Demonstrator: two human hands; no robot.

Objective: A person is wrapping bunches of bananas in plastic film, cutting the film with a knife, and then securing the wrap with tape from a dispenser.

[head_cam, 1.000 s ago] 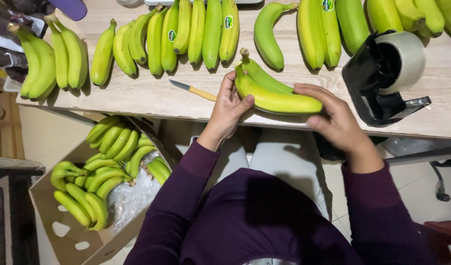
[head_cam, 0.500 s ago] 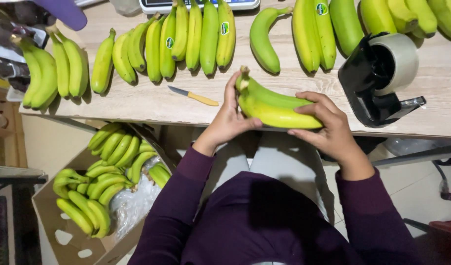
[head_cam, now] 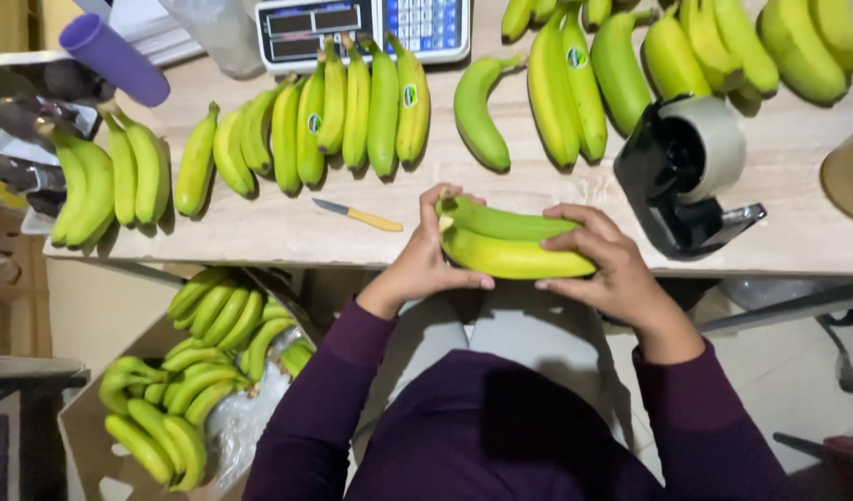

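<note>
since the earlier frame, the banana bunch (head_cam: 512,243) has been drawn nearer the table's (head_cam: 259,232) front edge; its stem end is gripped by the closed left hand (head_cam: 428,264); its far end is clasped by the right hand (head_cam: 607,269). a yellow-handled knife (head_cam: 360,215) is left lying just beside; a tape dispenser (head_cam: 691,176) is seen near the right.

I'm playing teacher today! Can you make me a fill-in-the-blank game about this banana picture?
1. Both hands hold a small bunch of ____ at the table edge.
2. The little knife has a ____ handle.
3. The cardboard box of bananas sits on the person's ____ side.
4. The tape dispenser is ____ in colour.

Missing words: bananas; yellow; left; black
</note>
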